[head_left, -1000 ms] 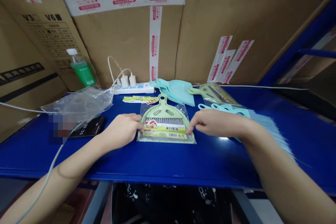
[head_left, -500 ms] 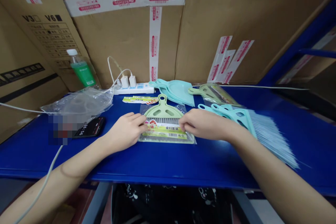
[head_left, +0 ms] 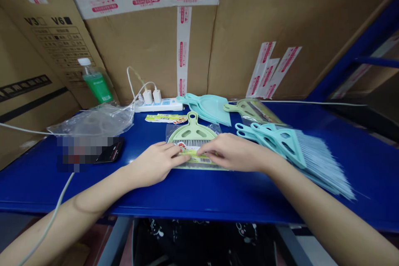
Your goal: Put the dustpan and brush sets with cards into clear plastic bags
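Note:
A light green dustpan with brush (head_left: 192, 132) lies flat in a clear plastic bag on the blue table (head_left: 218, 193), with a yellow printed label across its lower part. My left hand (head_left: 156, 163) rests on the bag's left lower part, fingers stretched flat toward the label. My right hand (head_left: 232, 154) lies on the right lower part, its fingers flat and pointing left over the label. The fingertips of both hands almost meet in the middle of the bag. Neither hand grips anything.
Teal brushes (head_left: 282, 143) lie stacked right of my right hand, teal dustpans (head_left: 209, 108) and another bagged green set (head_left: 253, 110) behind. Spare labels (head_left: 162, 119), a power strip (head_left: 158, 104), a green bottle (head_left: 95, 81), clear bags (head_left: 93, 122) and a phone (head_left: 109, 153) sit left. Cardboard boxes form the back wall.
Both hands slid inward from the bag's side edges to the middle of the label, fingers flattening on it. The bagged dustpan stayed in place.

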The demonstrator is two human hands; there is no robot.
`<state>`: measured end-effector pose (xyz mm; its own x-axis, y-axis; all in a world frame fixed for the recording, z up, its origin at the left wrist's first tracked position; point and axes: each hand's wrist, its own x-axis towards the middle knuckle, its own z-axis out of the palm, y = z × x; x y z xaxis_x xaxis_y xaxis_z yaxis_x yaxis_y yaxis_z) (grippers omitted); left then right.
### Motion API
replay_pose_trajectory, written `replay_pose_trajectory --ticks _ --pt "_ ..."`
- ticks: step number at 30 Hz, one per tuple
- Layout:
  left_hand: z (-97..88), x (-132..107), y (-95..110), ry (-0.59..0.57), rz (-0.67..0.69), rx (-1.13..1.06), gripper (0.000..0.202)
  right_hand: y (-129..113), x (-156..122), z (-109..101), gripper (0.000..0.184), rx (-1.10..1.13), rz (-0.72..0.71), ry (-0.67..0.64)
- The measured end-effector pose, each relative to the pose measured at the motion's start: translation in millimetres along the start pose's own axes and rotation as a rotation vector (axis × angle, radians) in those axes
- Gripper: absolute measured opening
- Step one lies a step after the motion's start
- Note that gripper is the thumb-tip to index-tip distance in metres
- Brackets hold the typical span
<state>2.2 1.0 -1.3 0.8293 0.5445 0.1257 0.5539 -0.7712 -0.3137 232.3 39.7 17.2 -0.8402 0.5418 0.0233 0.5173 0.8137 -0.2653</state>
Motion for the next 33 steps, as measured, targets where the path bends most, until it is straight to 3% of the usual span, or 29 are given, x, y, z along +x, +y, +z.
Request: replay_pose_trajectory --ticks 7,25,33 --pt "1.2 1 1 -0.055 -0.036 -0.043 0.049 -1 3 2 0.047 0.065 -0.023 -0.027" --pt "-10.6 1 1 -0.136 -0.151 -0.076 0.045 -5 -2 -11 0.048 0.053 0.197 -0.159" --pt "-15.0 -2 -4 -0.107 -0.181 -0.065 0.048 1 -8 -18 0.049 0.055 0.228 -0.203"
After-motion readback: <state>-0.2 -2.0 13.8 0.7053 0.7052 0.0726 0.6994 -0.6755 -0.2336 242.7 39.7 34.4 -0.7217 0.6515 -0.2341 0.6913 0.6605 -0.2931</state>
